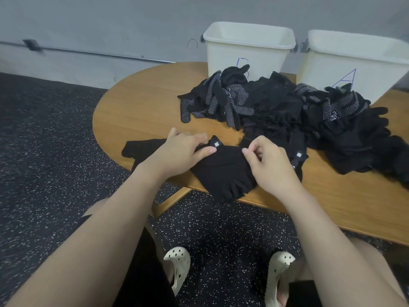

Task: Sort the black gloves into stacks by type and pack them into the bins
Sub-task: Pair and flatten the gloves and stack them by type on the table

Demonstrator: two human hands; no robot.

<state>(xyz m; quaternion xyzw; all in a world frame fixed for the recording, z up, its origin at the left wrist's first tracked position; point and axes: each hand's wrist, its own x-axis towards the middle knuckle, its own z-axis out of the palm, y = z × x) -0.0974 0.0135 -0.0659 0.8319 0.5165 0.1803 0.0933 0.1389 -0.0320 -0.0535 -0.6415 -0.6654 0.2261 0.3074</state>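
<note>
Head view, left hand (181,151) and right hand (269,163) both pinching one black glove (223,171) — table (137,107) edge, glove pile (276,107) behind, two white bins (247,49).

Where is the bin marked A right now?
In the head view, bin A stands at the table's far right, against the wall beside bin B, just behind the glove pile.

Rounded wooden table (137,103), dark speckled floor (44,156), grey wall (110,23) with a metal rail (88,54) low along it, pair of cream perforated clogs (178,265) under the table edge
</note>
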